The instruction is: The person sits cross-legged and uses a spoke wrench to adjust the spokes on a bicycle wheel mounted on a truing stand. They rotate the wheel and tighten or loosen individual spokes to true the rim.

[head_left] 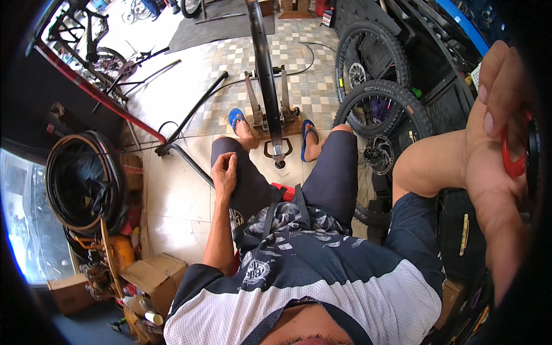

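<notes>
My left hand [225,172] rests on my left thigh with its fingers curled together; anything inside them is hidden or too small to name. Raised at the far right, my right hand [495,135] is very close to the camera and stretched by the lens. Its fingers bend around a red and black object [513,163], whose kind I cannot make out at the dark picture edge. In front of my knees a bare black wheel rim [263,57] stands upright, edge-on, in a metal truing stand [255,103]. Neither hand touches the rim.
The stand sits on a wooden base [291,127] between my sandalled feet. Tyred bicycle wheels [384,95] lean at the right. A black tube [198,112] slants at the left, near stacked tyres [80,178]. Cardboard boxes [152,273] lie at lower left.
</notes>
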Motion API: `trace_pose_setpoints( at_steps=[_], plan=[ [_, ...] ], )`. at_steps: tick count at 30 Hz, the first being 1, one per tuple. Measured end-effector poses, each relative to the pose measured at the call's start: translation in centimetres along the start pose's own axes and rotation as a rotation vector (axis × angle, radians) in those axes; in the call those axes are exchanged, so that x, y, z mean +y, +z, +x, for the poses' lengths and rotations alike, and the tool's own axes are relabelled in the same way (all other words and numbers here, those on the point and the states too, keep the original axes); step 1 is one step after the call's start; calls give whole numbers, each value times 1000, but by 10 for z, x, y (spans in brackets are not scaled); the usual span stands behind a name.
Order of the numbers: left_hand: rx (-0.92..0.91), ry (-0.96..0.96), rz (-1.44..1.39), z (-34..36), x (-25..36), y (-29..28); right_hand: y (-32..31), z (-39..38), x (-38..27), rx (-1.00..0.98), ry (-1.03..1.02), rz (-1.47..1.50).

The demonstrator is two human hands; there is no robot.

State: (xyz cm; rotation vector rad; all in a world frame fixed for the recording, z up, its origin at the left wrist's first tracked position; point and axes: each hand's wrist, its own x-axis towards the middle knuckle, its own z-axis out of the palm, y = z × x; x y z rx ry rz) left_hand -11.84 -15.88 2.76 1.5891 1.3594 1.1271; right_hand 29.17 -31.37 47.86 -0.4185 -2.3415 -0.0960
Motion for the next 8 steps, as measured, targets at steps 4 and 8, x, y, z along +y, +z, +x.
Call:
trace_pose_setpoints(
  at_steps=[4, 8],
  plan=[
    [72, 82, 49, -22, 4, -1, -15, 6, -24, -145, -11, -69],
    [87, 146, 105, -21, 6, -2, -16, 16, -29, -99, -79, -84]
  ],
)
